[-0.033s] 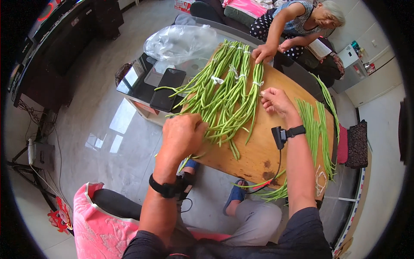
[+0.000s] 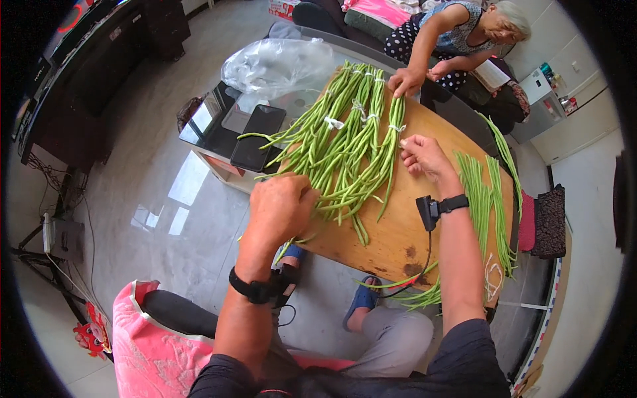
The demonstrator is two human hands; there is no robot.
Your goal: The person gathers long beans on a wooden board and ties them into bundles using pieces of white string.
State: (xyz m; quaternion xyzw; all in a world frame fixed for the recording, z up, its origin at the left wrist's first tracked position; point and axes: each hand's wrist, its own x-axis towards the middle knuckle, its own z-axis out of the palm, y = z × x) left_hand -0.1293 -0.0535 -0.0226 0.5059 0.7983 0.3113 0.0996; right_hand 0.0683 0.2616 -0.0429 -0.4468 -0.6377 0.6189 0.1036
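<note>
Shows less red along the cable (image 2: 423,272) than a moment ago, with barely any other difference.

Shot from up on the head, left one of a side-by-side fisheye pair. Tilted steeply down and a bit forward, upright, not mirrored. Sits pretty close to the forearms (image 2: 462,265) coming in from below, with left hand (image 2: 282,202) and right hand (image 2: 426,157) around mid-frame. Goes super wide: catches tabletop (image 2: 387,232), floor (image 2: 215,222) off left and a co-worker (image 2: 458,30) up top right, warping toward the edges.
</note>
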